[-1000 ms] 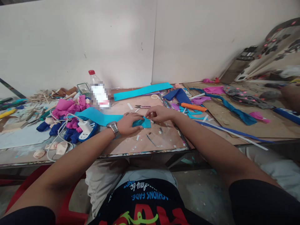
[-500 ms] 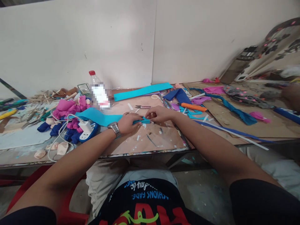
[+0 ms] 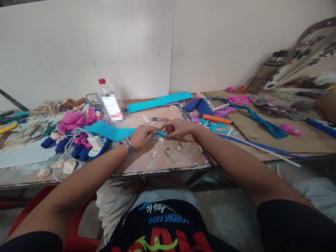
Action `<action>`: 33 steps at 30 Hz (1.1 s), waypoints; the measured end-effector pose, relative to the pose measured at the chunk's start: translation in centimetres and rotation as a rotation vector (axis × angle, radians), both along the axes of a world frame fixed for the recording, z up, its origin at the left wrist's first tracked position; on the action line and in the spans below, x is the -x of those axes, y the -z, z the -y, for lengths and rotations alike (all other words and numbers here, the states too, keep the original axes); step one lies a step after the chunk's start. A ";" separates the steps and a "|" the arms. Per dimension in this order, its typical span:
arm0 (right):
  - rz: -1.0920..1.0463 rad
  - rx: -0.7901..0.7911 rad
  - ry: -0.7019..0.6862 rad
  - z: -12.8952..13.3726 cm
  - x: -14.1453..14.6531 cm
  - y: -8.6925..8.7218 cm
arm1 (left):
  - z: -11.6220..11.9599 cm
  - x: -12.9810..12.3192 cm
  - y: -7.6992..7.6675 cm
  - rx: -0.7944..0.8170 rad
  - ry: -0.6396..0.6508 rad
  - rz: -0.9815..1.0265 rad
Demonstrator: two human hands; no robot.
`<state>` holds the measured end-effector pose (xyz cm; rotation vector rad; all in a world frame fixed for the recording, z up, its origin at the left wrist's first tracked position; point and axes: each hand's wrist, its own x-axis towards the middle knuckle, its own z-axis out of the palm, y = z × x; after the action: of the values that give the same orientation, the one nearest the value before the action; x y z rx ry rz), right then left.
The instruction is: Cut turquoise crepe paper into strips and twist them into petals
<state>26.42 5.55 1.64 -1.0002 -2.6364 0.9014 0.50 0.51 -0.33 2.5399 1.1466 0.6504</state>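
A long turquoise strip (image 3: 115,133), of paper or cloth, runs from the pink and blue pile at left to under my left hand (image 3: 143,135). That hand, with a metal watch at its wrist, has its fingers closed on the strip. My right hand (image 3: 176,128) pinches the strip's narrow right end, which looks folded between the two hands. Just beyond my hands lie small thread snips (image 3: 160,119). A second flat turquoise strip (image 3: 160,102) rests farther back against the wall.
A red-capped bottle (image 3: 102,81) stands at the back left. Nearby are a blue power strip (image 3: 97,151) with a white plug and cable, and bunched pink fabric (image 3: 72,120). To the right lie an orange cutter (image 3: 216,119), a white stick (image 3: 265,151) and cardboard (image 3: 236,134). Another person's hand shows at far right.
The strip's right end, flat on the table before, now looks narrower and slightly raised between my fingers. Both hands have shifted only a little.
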 end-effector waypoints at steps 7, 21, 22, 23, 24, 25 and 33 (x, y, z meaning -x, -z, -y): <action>-0.035 -0.005 0.056 0.6 0.3 -0.3 | 0.3 -0.1 -0.5 -0.030 0.007 0.082; -0.031 -0.069 0.143 -0.5 0.1 0.6 | 0.6 -0.1 -0.4 -0.059 0.127 0.014; -0.032 -0.081 0.144 -0.5 0.1 0.6 | 0.6 -0.1 -0.3 -0.062 0.135 0.013; -0.034 -0.093 0.146 -0.5 0.1 0.6 | 0.5 -0.1 -0.3 -0.064 0.145 0.011; -0.035 -0.104 0.148 -0.5 0.1 0.6 | 0.4 -0.1 -0.1 -0.066 0.154 0.007; -0.036 -0.111 0.147 -0.5 0.2 0.6 | 0.4 -0.1 0.0 -0.067 0.162 0.002; -0.025 -0.128 0.099 -0.3 0.3 0.4 | 0.2 0.0 0.4 -0.123 0.154 -0.122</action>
<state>26.14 5.85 1.25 -1.0690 -2.5616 0.7098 0.48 0.34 -0.73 2.7726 0.9618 0.5508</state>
